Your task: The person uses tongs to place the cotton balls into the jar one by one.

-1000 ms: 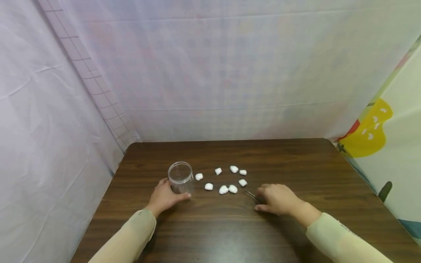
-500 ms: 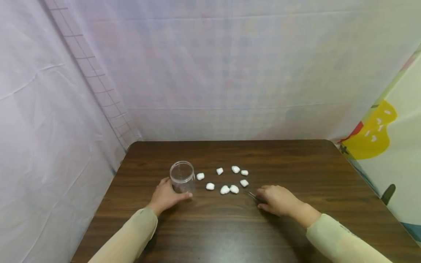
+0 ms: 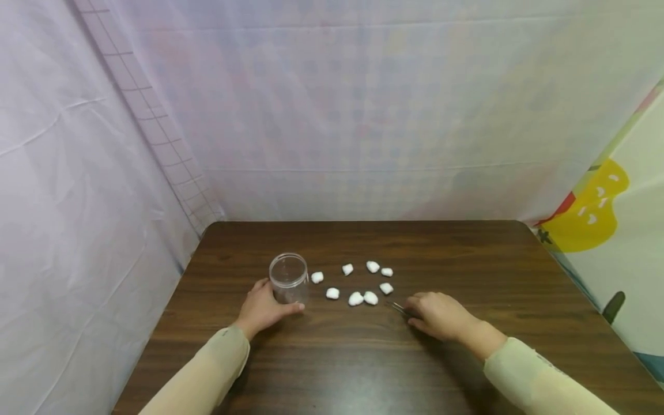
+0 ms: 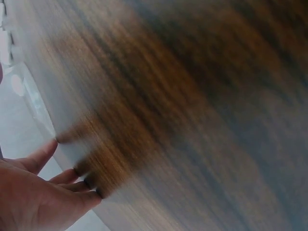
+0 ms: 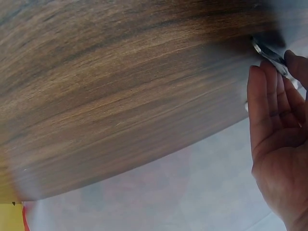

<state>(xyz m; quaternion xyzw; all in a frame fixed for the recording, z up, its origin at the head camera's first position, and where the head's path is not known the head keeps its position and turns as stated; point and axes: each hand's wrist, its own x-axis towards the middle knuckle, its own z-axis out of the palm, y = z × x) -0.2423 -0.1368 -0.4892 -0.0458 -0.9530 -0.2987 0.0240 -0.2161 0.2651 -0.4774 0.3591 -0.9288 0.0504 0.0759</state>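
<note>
A clear, round, lidless jar (image 3: 289, 283) stands upright on the table. My left hand (image 3: 261, 309) holds it low down, the thumb in front and the fingers around its left side. In the left wrist view, the fingertips (image 4: 98, 194) reach the tabletop. To the right, my right hand (image 3: 441, 315) pinches metal tweezers (image 5: 270, 57) between thumb and fingers, low over the table. Their tips point left, towards several white cotton balls (image 3: 355, 298) lying in a loose ring between the two hands. The closest cotton ball (image 3: 386, 289) lies just beyond the tips, apart from them.
The dark wood-grain table (image 3: 332, 357) has rounded far corners. A pale curtain (image 3: 363, 115) hangs behind it, and white cloth (image 3: 67, 230) hangs along the left side. Printed cloth with a yellow shape (image 3: 586, 222) is at the right.
My right thumb and fingers have drawn together on the tweezers. The head view has shifted slightly. Jar and cotton balls keep their places on the table, with my left hand still at the jar.
</note>
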